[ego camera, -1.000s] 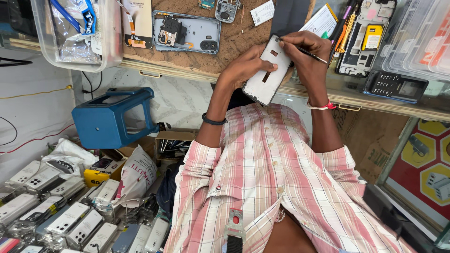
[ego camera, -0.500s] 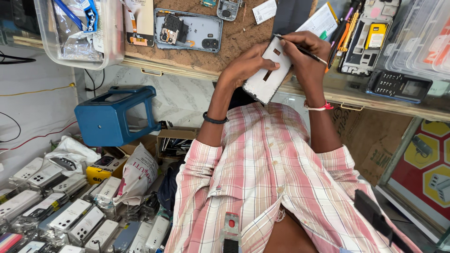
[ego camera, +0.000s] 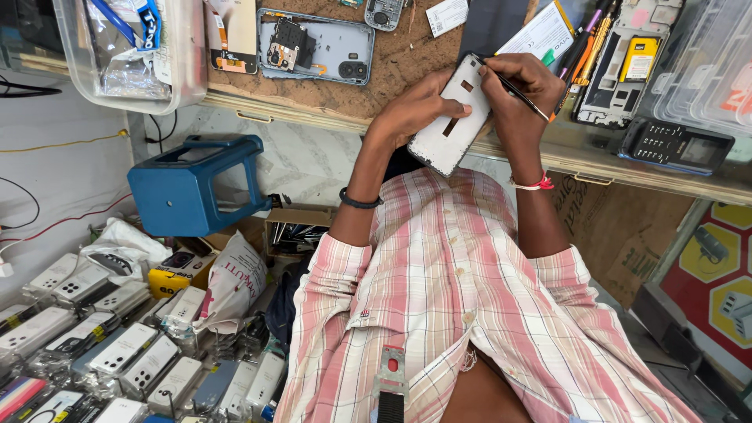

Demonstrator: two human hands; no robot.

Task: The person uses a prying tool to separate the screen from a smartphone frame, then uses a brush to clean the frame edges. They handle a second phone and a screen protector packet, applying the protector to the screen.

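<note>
My left hand (ego camera: pixel 415 106) holds a white phone back panel (ego camera: pixel 453 125), tilted, just above the front edge of the workbench (ego camera: pixel 407 59). My right hand (ego camera: pixel 521 82) grips a thin dark tool (ego camera: pixel 513 88) like a pen, its tip touching the panel's upper end. A black band sits on my left wrist and a red-and-white thread on my right. My pink checked shirt (ego camera: pixel 462 313) fills the lower middle.
An opened blue phone body (ego camera: pixel 317 47), a keypad phone (ego camera: pixel 675 145), a parts frame (ego camera: pixel 627 66) and clear plastic boxes (ego camera: pixel 129 51) lie on the bench. Below left stand a blue stool (ego camera: pixel 196 184), a cardboard box (ego camera: pixel 294 231) and several packaged phone cases (ego camera: pixel 117 345).
Both hands stay on the panel. The tool tip has shifted slightly along its upper end, and the view has moved a little.
</note>
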